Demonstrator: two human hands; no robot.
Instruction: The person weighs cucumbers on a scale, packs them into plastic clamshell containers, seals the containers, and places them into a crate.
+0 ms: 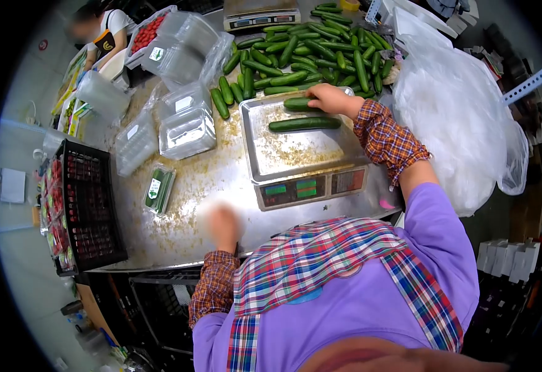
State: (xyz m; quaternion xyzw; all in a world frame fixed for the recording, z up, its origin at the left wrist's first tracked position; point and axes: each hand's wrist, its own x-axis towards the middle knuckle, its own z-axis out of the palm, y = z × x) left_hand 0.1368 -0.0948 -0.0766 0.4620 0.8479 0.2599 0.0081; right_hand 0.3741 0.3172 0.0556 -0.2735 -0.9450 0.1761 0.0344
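Note:
My right hand is closed round the right end of a cucumber over the metal tray of a weighing scale. A second cucumber lies on the tray just below it. The scale's display panel faces me. My left hand is over the steel table's front part, left of the scale, and is smeared by motion, so its fingers cannot be made out. Left of that hand lies a wrapped pack of cucumbers with a label.
Cucumbers are heaped behind the scale. Clear plastic trays stand left of it. A black crate is on the table's left edge, plastic bags on the right. Another scale and a person are at the back.

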